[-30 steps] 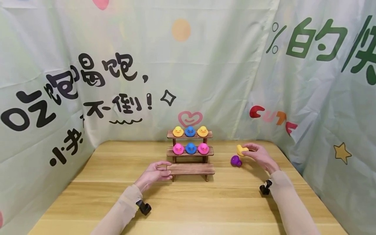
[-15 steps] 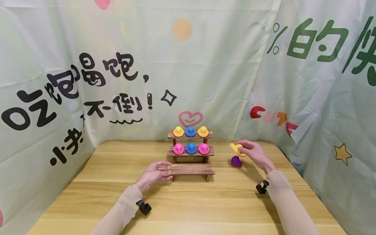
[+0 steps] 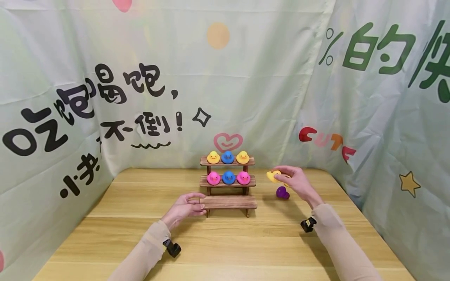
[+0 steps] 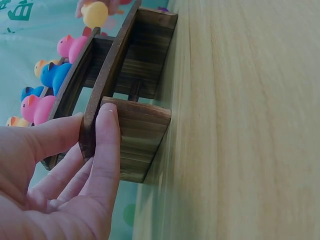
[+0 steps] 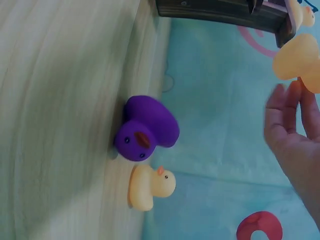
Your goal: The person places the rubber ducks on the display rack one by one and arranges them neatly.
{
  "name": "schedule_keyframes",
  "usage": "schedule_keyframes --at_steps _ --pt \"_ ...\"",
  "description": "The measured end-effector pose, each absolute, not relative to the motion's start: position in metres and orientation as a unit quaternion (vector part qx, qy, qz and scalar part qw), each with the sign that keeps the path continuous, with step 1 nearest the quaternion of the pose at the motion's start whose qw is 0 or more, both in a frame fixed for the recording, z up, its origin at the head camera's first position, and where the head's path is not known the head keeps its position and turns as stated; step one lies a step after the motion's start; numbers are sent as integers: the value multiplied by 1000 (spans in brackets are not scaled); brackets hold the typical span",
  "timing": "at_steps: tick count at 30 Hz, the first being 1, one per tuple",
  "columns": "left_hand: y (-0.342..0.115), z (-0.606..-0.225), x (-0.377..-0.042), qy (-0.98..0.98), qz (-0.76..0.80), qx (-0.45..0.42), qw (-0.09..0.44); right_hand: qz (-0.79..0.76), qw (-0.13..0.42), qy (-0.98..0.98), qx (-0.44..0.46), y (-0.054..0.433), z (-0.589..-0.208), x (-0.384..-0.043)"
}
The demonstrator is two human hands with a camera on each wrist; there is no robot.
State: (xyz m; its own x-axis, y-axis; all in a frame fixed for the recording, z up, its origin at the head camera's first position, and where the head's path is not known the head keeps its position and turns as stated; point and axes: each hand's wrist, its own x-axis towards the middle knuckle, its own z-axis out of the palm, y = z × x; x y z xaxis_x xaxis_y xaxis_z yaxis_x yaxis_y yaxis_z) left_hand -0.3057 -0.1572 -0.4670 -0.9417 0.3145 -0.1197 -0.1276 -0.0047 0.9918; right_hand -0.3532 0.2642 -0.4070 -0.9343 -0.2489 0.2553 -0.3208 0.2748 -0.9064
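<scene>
My right hand [image 3: 299, 182] pinches a yellow rubber duck [image 3: 272, 176] in the air, right of a small three-tier wooden display stand [image 3: 228, 201]. Below that hand, a purple rubber duck [image 3: 282, 192] lies tipped over on the table. Beside it a second yellow duck [image 5: 145, 187] sits upright, seen in the right wrist view and mostly hidden by the hand in the head view. With thumb and fingers, my left hand [image 3: 184, 208] holds the left end of the stand's bottom shelf. The left wrist view shows the thumb [image 4: 57, 135] and fingers on either side of the board.
Yellow, blue and yellow ducks stand along the top shelf [image 3: 227, 163]; pink, blue and pink ones fill the middle shelf [image 3: 228, 185]. The bottom tier is bare. Printed cloth [image 3: 260, 97] hangs behind and at both sides of the wooden table [image 3: 218, 249].
The right hand has moved left toward the stand, carrying the yellow duck and turning it on the way. My left hand and the stand have stayed in place.
</scene>
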Motion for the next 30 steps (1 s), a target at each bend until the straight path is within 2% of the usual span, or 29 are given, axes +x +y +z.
schedule_keyframes --at_steps 23,30 --pt "-157 -471 -306 685 709 68 157 619 3 -742 259 249 -410 -350" --pt "-157 -470 -307 689 706 68 152 590 -35 -767 251 241 -406 -343"
